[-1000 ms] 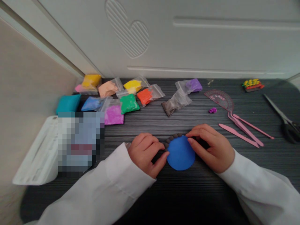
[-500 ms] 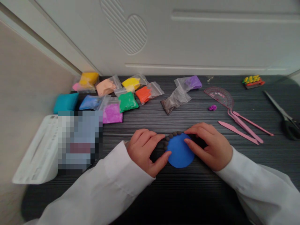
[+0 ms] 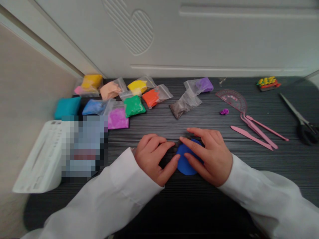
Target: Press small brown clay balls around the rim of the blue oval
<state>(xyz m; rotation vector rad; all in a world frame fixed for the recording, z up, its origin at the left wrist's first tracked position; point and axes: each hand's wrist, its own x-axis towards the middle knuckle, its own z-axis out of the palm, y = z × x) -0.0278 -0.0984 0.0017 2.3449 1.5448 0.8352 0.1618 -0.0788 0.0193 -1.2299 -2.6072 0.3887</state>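
Note:
A flat blue clay disc [image 3: 184,163] lies on the dark ribbed table [image 3: 224,186]. My right hand [image 3: 208,155] rests on top of it, fingers stretched flat across its upper half. My left hand [image 3: 155,158] sits at the disc's left edge with curled fingers, its thumb and forefinger pinching that edge. A few small dark clay balls [image 3: 175,148] along the upper left rim show between the fingertips; the rest are hidden under my right hand.
Several bags of coloured clay lie at the back left, among them brown [image 3: 184,105], purple [image 3: 203,85], orange [image 3: 153,97] and green [image 3: 134,105]. A protractor [image 3: 233,99], pink modelling tools [image 3: 254,133] and scissors [image 3: 302,122] lie to the right. A white box [image 3: 41,159] stands at the left.
My right hand has slid left from the disc's right edge onto its top, covering most of the row of dark balls. My left hand has barely moved.

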